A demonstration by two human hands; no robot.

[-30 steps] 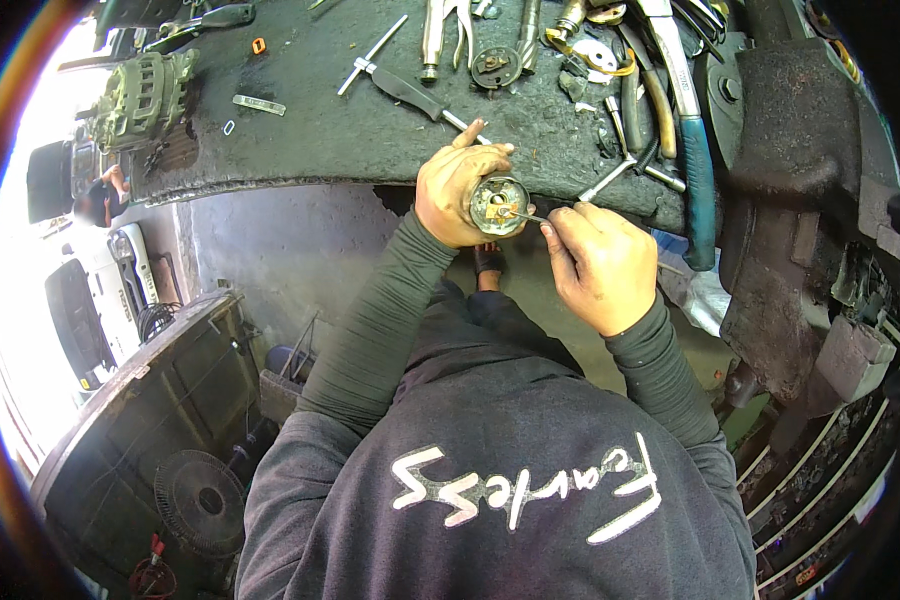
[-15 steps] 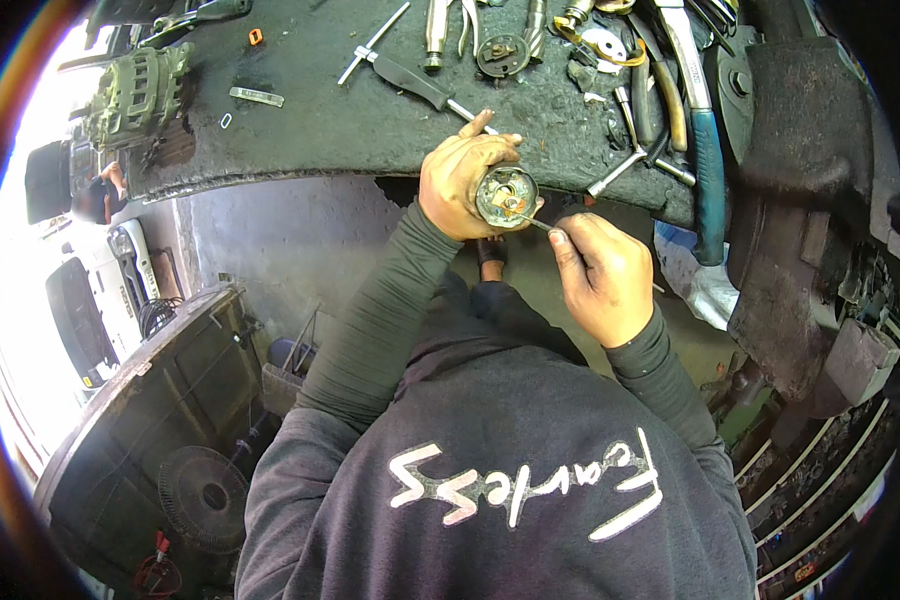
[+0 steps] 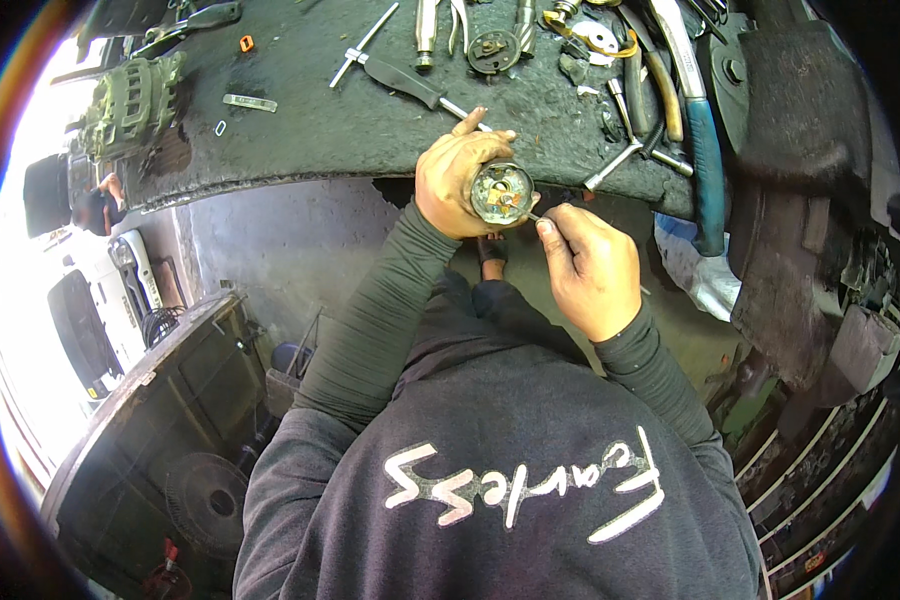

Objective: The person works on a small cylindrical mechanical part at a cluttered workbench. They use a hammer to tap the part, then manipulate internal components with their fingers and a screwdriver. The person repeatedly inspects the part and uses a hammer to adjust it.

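Silvery metal, round and open-faced, the cup-shaped part [image 3: 502, 193] with copper-coloured pieces inside sits just off the near edge of the worn dark-green table [image 3: 300, 140]. The left hand [image 3: 452, 188] curls its fingers around the part's side, index finger extended. The right hand [image 3: 595, 272] pinches a thin grey metal rod [image 3: 536, 217] between closed fingers, beside the rim; whether its tip touches is unclear. Beyond lies a black-handled tool with a silver shaft [image 3: 402, 82].

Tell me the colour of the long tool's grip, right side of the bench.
The grip is teal, seen best in the head view.
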